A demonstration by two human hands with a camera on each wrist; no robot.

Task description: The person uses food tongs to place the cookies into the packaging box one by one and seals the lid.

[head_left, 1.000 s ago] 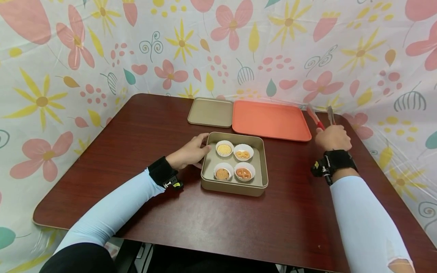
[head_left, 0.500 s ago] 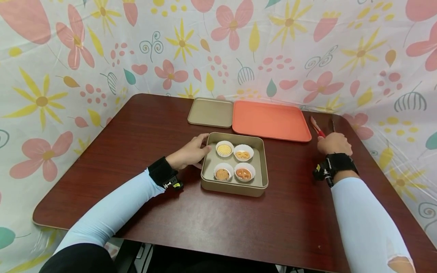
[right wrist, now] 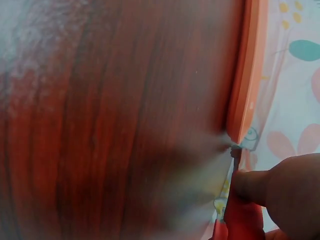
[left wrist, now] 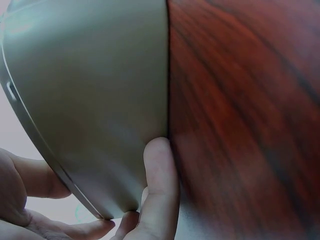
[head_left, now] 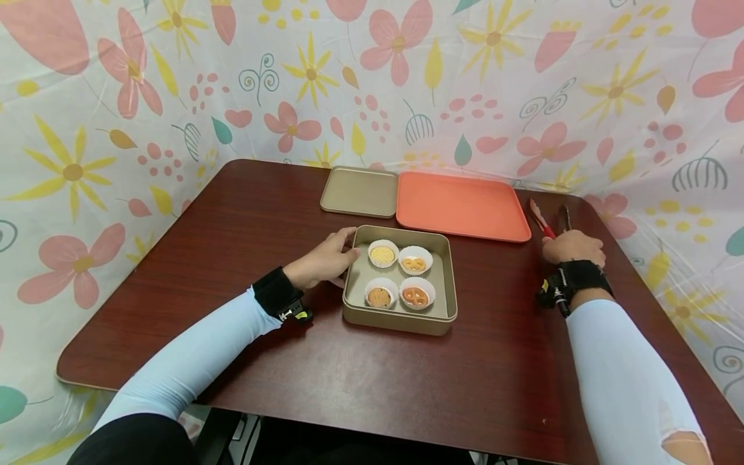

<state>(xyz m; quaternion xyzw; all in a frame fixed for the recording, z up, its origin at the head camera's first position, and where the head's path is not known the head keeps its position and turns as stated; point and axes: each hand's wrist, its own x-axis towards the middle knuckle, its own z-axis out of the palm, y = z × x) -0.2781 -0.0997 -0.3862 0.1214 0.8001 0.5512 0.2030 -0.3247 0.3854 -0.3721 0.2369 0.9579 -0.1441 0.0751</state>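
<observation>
A square gold tin [head_left: 401, 321] stands on the table in the head view. In it sit white paper cups, two with pretzel-shaped biscuits [head_left: 415, 296], one with a round cookie [head_left: 379, 297] and one with a yellow round biscuit [head_left: 382, 254]. My left hand [head_left: 323, 259] holds the tin's left side near the back corner. In the left wrist view the thumb reaches the rim and a finger [left wrist: 161, 175] touches the outer wall low down. At the right my right hand [head_left: 575, 248] holds red-handled tongs [head_left: 542, 218], low at the table, tips pointing away. The palm side is hidden.
Behind the tin lie a flat gold lid [head_left: 359, 192] and, right beside it, an orange tray [head_left: 462, 205]. The tongs are close to the tray's right edge. A floral cloth [head_left: 372, 84] hangs behind the brown table [head_left: 465, 394].
My right hand has lowered the tongs to the table and shifted slightly to the right and nearer me. My left hand and the tin have stayed where they were.
</observation>
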